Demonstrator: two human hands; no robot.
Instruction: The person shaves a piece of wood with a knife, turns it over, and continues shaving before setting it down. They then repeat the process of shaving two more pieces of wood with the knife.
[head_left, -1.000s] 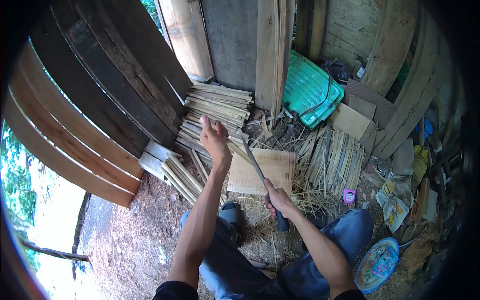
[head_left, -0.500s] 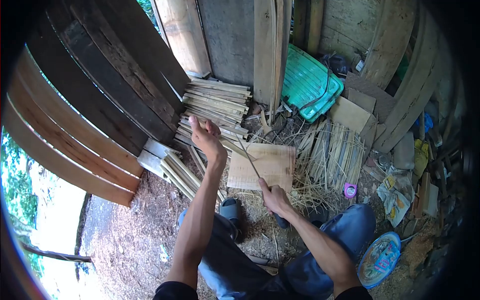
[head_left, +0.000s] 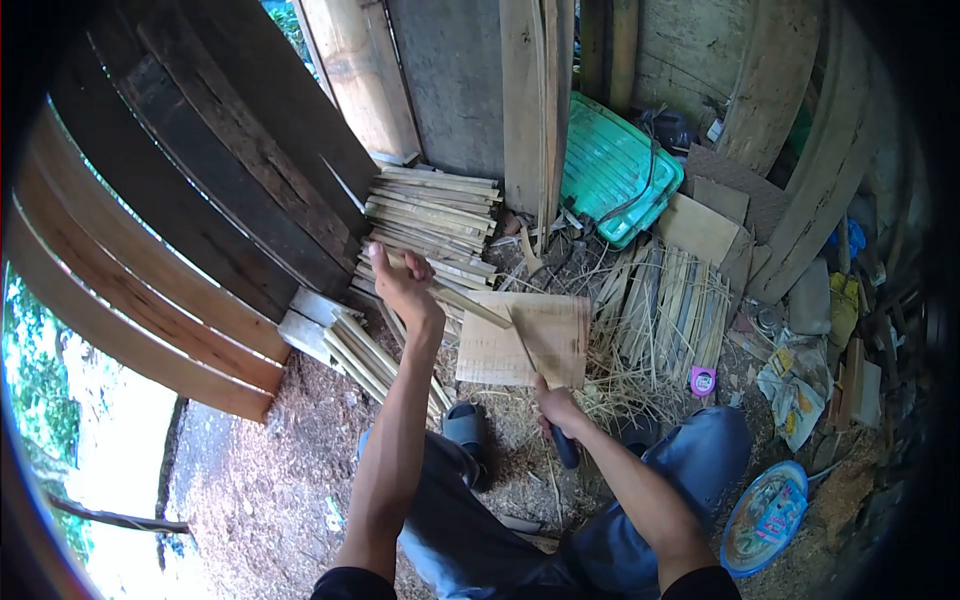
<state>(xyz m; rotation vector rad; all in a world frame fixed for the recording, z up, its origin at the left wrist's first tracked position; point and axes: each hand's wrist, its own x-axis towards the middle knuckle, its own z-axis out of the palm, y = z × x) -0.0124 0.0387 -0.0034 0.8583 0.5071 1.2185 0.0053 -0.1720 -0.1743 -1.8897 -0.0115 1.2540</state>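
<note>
Item: bamboo splitting, one strip in hand. Landmark for all places: the flat wooden board (head_left: 522, 340) on the ground ahead of my knees.

Left hand (head_left: 402, 285): clenched round the upper end of a bamboo strip (head_left: 470, 303), just off the board's left edge. The strip slants from that hand down to the board's top-left corner.

Right hand (head_left: 555, 408): clenched on the dark handle of a long knife (head_left: 530, 358), at the board's near edge. The blade runs up across the board toward the strip's lower end. I cannot tell whether the edge is already in the strip.

Also logged:
- stacked bamboo slats (head_left: 430, 215), beyond the board to the left
- loose bundle of slats (head_left: 375, 355), left of the board
- split strips and shavings (head_left: 665, 310), right of the board
- green plastic crate (head_left: 618, 170), beyond the board to the right
- sandal (head_left: 465, 428), nearer me than the board

Step, as I judge it: setting the blade to the strip's end to split or shave it over the board.

Next move, as I judge it: a firm hold on the strip with the left hand, the blade kept in line with the grain, fingers clear of its path.
</note>
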